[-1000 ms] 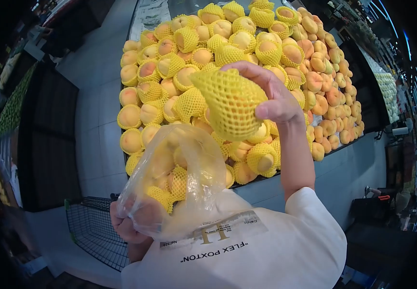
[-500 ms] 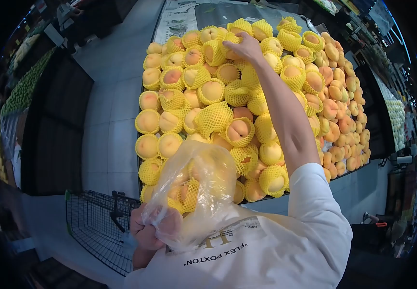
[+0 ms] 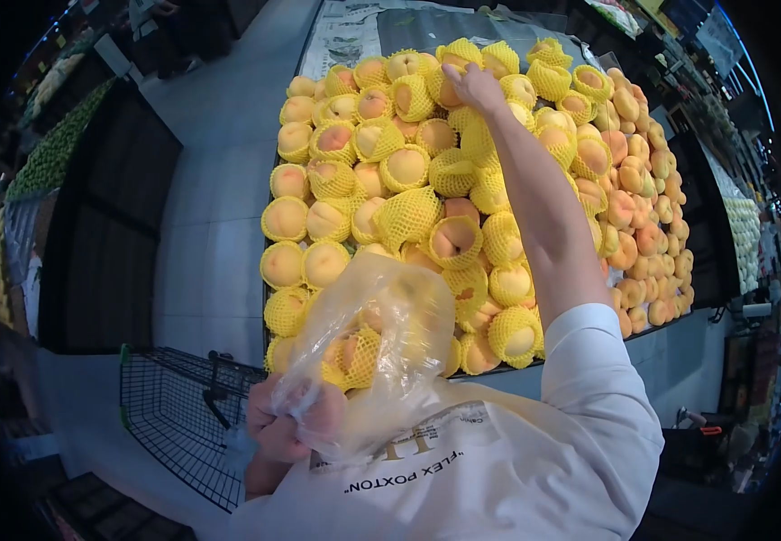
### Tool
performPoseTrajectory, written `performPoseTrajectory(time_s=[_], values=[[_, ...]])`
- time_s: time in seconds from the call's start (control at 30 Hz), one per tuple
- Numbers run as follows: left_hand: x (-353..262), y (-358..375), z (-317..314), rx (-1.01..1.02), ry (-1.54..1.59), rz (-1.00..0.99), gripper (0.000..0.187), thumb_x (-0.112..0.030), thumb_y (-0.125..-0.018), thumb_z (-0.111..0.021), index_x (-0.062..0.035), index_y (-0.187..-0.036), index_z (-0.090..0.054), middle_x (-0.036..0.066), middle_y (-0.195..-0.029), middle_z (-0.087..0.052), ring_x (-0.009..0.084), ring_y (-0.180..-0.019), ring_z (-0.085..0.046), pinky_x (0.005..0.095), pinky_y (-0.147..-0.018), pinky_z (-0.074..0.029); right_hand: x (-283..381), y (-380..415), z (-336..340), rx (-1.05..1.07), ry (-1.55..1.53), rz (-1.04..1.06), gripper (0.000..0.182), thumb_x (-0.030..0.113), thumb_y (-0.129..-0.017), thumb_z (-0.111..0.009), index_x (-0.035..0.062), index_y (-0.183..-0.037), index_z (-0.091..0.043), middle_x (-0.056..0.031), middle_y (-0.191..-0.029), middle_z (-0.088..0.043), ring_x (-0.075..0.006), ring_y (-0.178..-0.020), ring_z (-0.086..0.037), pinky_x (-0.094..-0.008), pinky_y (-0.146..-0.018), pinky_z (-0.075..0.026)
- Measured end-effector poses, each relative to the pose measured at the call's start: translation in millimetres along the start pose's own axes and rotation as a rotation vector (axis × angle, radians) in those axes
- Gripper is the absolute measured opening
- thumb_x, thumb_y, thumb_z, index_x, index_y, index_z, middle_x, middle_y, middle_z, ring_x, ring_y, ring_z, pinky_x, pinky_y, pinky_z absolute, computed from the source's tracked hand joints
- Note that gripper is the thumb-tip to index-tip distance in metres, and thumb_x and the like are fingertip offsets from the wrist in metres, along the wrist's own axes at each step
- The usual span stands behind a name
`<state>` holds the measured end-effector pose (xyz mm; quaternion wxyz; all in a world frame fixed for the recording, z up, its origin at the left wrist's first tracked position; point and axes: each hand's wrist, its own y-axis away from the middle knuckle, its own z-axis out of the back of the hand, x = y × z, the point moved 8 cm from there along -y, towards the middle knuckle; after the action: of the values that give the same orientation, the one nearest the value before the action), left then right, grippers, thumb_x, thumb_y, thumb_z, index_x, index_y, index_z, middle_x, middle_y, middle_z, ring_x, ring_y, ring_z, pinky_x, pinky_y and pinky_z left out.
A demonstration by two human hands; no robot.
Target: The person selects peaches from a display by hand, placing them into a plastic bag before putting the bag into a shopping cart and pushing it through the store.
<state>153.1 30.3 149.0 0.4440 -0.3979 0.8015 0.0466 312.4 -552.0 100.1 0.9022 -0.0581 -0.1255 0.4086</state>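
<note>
1. At the far end of the pile (image 3: 406,169), the right hand (image 3: 478,87) touches a netted peach (image 3: 449,96); can't tell if it's gripped.
2. A second ago that hand had one up close, so the action's now away from the bag (image 3: 399,302).
3. Left hand (image 3: 296,420) is clamped on the bag, long axis slanting forward-right from the fist. Peach looks roundish, can't tell which way it points.

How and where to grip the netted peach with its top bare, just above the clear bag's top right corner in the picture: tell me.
Probably best around the netted sides of the peach, in a loose grip, coming from above. Its bare part faces up, the net sleeve cups its sides, and neighbouring fruit crowds it, leaving the top as the open approach.
</note>
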Motion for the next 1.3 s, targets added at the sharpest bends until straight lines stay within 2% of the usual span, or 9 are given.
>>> performPoseTrajectory(time_s=[0.13,0.43,0.63,0.73,0.9,0.93,1.03,1.13,1.3], values=[[-7,22,27,-0.174,-0.352,-0.189,0.022,0.006,-0.094,-0.048,0.0019,-0.074,-0.055,0.008,-0.067,-0.058,0.0111,-0.049,-0.048,0.0296,-0.043,-0.037,45,52,20,-0.185,0.069,0.354,0.07,0.058,-0.092,-0.063,0.0231,-0.149,-0.045,-0.0216,-0.144,-0.048,-0.0477,-0.123,-0.055,-0.0509,-0.103,-0.049],[1,13,7,-0.102,0.064,-0.011,0.025,0.004,-0.097,-0.046,0.0028,-0.072,-0.052,0.008,-0.062,-0.055,0.0129,-0.048,-0.049,0.0323,-0.043,-0.038,41,49,12,-0.027,0.064,0.338,0.087,0.035,-0.081,-0.081,0.0266,-0.154,-0.035,-0.0208,-0.153,-0.04,-0.0497,-0.126,-0.052,-0.0497,-0.105,-0.048],[0,9,-1,-0.077,0.114,-0.026,0.026,0.002,-0.098,-0.049,0.0036,-0.073,-0.052,0.008,-0.06,-0.054,0.0147,-0.047,-0.049,0.0319,-0.042,-0.038,83,97,107,-0.37,-0.454,0.442,0.052,0.032,-0.089,-0.077,0.0065,-0.131,-0.06,-0.0166,-0.127,-0.066,-0.0292,-0.115,-0.065,-0.0401,-0.094,-0.054],[5,14,9,-0.157,0.076,0.008,0.023,0.004,-0.096,-0.049,0.0043,-0.073,-0.053,0.008,-0.06,-0.054,0.0155,-0.047,-0.05,0.0318,-0.043,-0.039,136,231,174,0.009,-1.127,0.606,0.016,0.012,-0.092,-0.075,-0.0004,-0.102,-0.071,-0.0042,-0.089,-0.075,-0.0109,-0.076,-0.069,-0.0268,-0.07,-0.056],[4,10,2,-0.226,-0.055,-0.084,0.018,0.005,-0.095,-0.047,0.0021,-0.078,-0.054,0.008,-0.063,-0.056,0.0146,-0.048,-0.051,0.0298,-0.044,-0.041,205,431,156,0.71,-0.996,1.152,0.013,0.009,-0.094,-0.063,0.0038,-0.105,-0.068,-0.0107,-0.097,-0.072,-0.0306,-0.086,-0.07,-0.0404,-0.076,-0.056],[4,15,5,-0.323,-0.076,-0.106,0.021,0.007,-0.093,-0.047,0.004,-0.074,-0.055,0.008,-0.062,-0.057,0.0148,-0.049,-0.052,0.0296,-0.046,-0.042,212,441,130,0.737,-0.838,1.1,0.016,0.01,-0.094,-0.061,0.0038,-0.107,-0.068,-0.0121,-0.101,-0.071,-0.0316,-0.091,-0.069,-0.0417,-0.078,-0.055],[4,2,-18,0.05,-0.201,-0.073,0.022,0.008,-0.091,-0.046,0.0038,-0.071,-0.055,0.008,-0.063,-0.058,0.0147,-0.05,-0.052,0.029,-0.047,-0.041,223,456,38,0.483,-0.475,1.057,0.021,0.01,-0.094,-0.058,0.0032,-0.111,-0.067,-0.0148,-0.108,-0.07,-0.0333,-0.103,-0.067,-0.0437,-0.085,-0.054],[4,-4,-31,0.11,-0.137,-0.086,0.023,0.009,-0.089,-0.045,0.0039,-0.069,-0.054,0.009,-0.063,-0.059,0.0153,-0.051,-0.052,0.0293,-0.048,-0.041,198,466,-2,0.738,-0.811,0.768,0.023,0.01,-0.094,-0.059,0.0042,-0.114,-0.067,-0.0152,-0.11,-0.069,-0.034,-0.106,-0.065,-0.0445,-0.089,-0.052],[6,0,-32,0.108,-0.069,-0.089,0.024,0.007,-0.09,-0.046,0.0035,-0.068,-0.053,0.008,-0.062,-0.058,0.0164,-0.052,-0.052,0.0309,-0.048,-0.04,197,463,41,0.723,-0.85,0.789,0.026,0.012,-0.093,-0.06,0.0054,-0.118,-0.066,-0.0156,-0.113,-0.067,-0.0351,-0.109,-0.063,-0.0454,-0.092,-0.05]])
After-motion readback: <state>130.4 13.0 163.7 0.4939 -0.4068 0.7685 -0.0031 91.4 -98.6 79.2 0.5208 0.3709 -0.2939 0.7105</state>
